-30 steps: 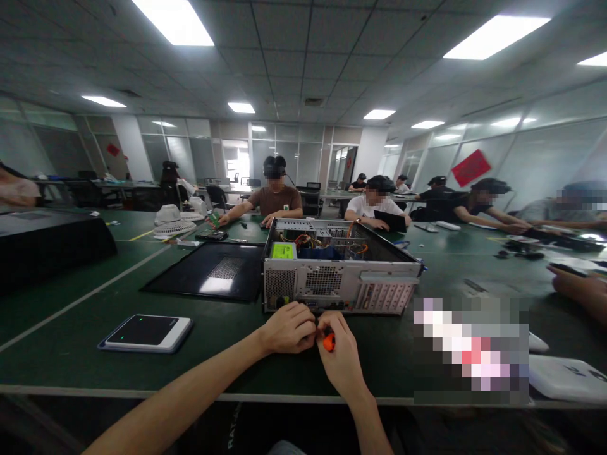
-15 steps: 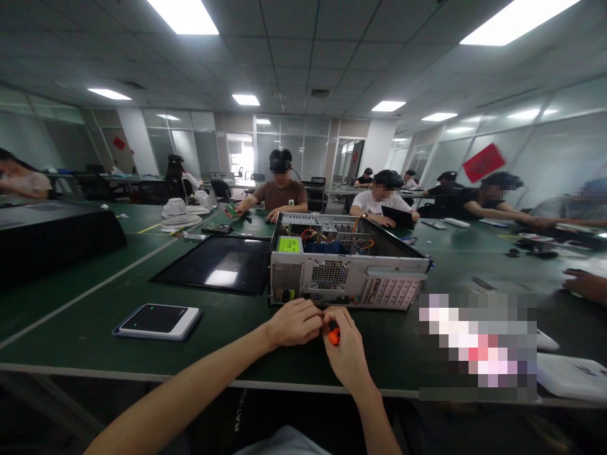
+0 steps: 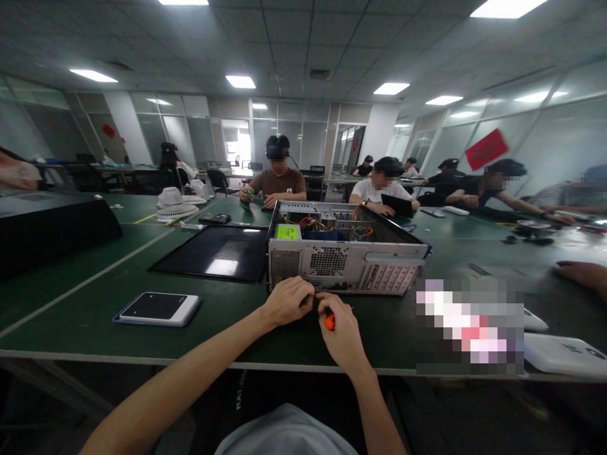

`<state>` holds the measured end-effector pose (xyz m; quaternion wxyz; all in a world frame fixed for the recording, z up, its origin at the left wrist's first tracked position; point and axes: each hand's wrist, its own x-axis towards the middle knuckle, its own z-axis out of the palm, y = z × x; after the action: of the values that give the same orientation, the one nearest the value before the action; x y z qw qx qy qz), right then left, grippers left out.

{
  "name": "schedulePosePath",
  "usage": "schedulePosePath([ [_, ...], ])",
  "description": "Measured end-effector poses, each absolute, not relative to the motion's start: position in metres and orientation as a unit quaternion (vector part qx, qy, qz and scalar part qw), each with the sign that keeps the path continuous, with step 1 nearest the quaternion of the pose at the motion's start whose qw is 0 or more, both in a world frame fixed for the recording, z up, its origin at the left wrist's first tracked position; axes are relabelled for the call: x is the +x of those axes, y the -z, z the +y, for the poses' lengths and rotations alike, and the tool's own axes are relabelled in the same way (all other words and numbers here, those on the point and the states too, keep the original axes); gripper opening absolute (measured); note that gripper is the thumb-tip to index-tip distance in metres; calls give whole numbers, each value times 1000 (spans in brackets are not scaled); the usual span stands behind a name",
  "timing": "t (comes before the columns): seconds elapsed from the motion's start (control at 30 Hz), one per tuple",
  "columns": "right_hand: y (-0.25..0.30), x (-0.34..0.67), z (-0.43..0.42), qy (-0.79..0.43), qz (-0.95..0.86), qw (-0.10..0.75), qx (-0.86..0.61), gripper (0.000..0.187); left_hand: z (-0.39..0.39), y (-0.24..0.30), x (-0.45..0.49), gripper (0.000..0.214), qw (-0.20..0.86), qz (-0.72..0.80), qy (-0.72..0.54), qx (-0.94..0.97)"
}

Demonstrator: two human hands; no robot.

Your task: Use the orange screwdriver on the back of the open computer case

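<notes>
The opened desktop computer case lies on its side in front of me, with its rear panel of vents and ports facing me. At the panel's lower edge my left hand is closed, fingers curled together near the ports; anything pinched there is too small to make out. My right hand is wrapped round an orange-handled screwdriver, whose shaft is hidden. Its fingertips come close to those of my left hand. Inside the case are coloured wires and a part with a bright green label.
A black side panel lies flat left of the case. Nearer is a white-and-black device. A dark case stands far left, a white fan behind. A white device rests at right. Co-workers sit across the green table.
The view has tilted slightly, so the table and case sit higher in it. My hands stay by the rear panel, their fingertips a little further apart. The person opposite has lowered a green part.
</notes>
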<state>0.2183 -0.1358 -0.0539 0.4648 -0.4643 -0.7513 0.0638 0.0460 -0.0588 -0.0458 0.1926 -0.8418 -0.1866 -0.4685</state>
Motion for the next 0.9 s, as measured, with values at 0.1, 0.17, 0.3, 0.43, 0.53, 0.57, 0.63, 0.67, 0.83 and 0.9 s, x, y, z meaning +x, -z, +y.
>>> schedulePosePath([
  [0.1,54,219,-136,-70,-753,464,-460,20,-57,47,46,8,187,-183,474,-840],
  [0.17,54,219,-137,-74,-757,461,-456,20,-57,47,45,9,183,-183,478,-840],
  [0.3,53,219,-138,-82,-774,448,-440,22,-56,47,42,8,175,-193,476,-840],
  [0.43,51,218,-138,-82,-779,446,-434,21,-57,45,41,7,183,-206,473,-837],
  [0.53,51,218,-138,-73,-763,465,-443,19,-58,43,41,9,194,-211,467,-836],
  [0.57,51,218,-138,-71,-760,466,-446,19,-59,43,42,12,198,-214,463,-837],
  [0.63,51,218,-137,-71,-764,458,-449,19,-59,42,42,19,203,-216,460,-837],
  [0.67,51,218,-137,-72,-767,452,-450,20,-60,42,41,22,204,-213,462,-837],
  [0.83,51,218,-137,-74,-766,453,-450,22,-60,41,40,27,200,-205,474,-833],
  [0.9,51,218,-137,-75,-766,452,-451,22,-60,40,40,27,198,-199,477,-833],
])
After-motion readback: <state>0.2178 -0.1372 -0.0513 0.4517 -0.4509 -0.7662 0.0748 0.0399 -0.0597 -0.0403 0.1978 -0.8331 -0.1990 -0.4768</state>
